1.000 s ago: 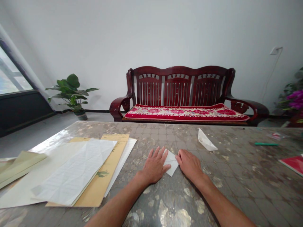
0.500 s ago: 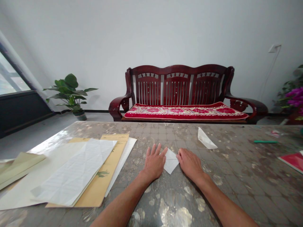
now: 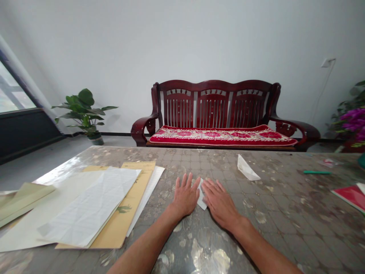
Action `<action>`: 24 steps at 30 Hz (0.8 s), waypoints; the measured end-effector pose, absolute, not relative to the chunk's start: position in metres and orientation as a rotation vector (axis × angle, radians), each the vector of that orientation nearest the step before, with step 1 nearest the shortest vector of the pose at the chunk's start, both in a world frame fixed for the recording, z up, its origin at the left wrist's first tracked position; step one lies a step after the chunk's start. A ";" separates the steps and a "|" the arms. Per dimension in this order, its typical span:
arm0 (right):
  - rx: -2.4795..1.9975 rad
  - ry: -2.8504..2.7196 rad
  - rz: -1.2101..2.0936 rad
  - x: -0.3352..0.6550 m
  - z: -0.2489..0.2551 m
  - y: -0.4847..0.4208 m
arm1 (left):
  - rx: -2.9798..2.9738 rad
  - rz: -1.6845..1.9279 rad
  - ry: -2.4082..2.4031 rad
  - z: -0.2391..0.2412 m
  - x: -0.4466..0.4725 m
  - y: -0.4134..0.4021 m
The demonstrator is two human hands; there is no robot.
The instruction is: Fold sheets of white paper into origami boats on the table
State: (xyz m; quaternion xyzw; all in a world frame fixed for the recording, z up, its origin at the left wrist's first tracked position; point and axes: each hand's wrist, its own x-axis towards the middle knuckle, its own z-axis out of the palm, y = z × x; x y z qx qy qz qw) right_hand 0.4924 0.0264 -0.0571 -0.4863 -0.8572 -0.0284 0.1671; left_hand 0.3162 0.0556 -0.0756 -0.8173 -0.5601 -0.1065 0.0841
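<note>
A small folded piece of white paper lies flat on the table, mostly covered by my hands. My left hand rests palm down at its left edge, fingers spread and thumb against the paper. From the right, my right hand lies flat over the paper's right part, its fingers stretched out. Neither hand grips anything. Beyond my right hand, a separate folded strip of white paper sits on the tabletop.
To the left are creased white sheets on a tan notebook, with an olive paper beside them. A green pen and a red booklet lie at the right. A wooden bench stands behind the patterned table.
My right hand has moved left and opened from a closed pinch at the paper's right corner to lie flat over it. Less of the paper shows. My left hand has stayed put.
</note>
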 end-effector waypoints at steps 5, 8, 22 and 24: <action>-1.513 -2.537 0.063 0.505 -0.064 0.020 | -2.476 -0.313 -1.689 -0.069 0.317 0.053; -1.560 -2.518 0.063 0.520 -0.065 0.020 | -2.508 -0.296 -1.700 -0.066 0.317 0.052; -1.578 -2.494 0.166 0.531 -0.058 0.021 | -3.143 0.073 -1.180 -0.011 0.318 0.118; -1.560 -2.474 0.164 0.532 -0.059 0.021 | -3.114 0.134 -1.222 -0.008 0.321 0.123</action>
